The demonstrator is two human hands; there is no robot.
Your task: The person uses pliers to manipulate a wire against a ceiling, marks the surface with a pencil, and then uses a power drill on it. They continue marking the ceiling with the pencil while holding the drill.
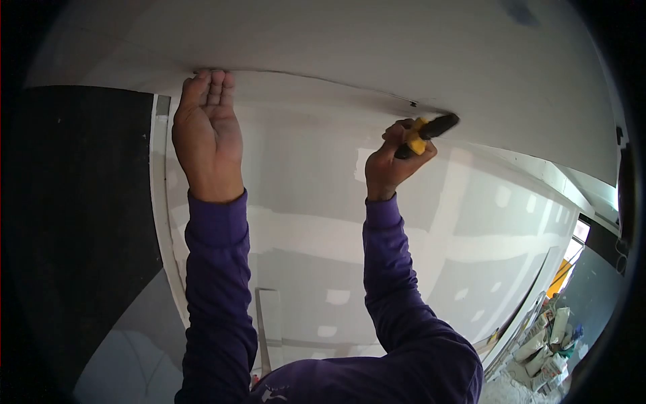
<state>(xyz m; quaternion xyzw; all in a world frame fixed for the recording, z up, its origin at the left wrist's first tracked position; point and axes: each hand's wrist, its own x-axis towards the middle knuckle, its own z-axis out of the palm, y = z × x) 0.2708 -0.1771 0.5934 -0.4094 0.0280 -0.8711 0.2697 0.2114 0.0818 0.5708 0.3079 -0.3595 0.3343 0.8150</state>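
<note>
Overhead is a pale board (336,40) with a thin dark line (316,78) along its edge. My left hand (208,131) is raised with its palm towards me, fingers stretched up and the tips right at that line. In my right hand (390,158), further along the same edge, is a black-and-yellow hand tool (420,136), gripped round its middle. One thick black end of the tool points up to the right, close under the board. A small dark bit (414,104) shows at the line just above this hand.
Behind my arms stands a grey panelled wall (296,175) with white filler bands and patches. A dark wall section (81,182) lies at the left. A narrow strip (262,330) leans below. Bags and debris (548,343) are piled on the floor at the lower right.
</note>
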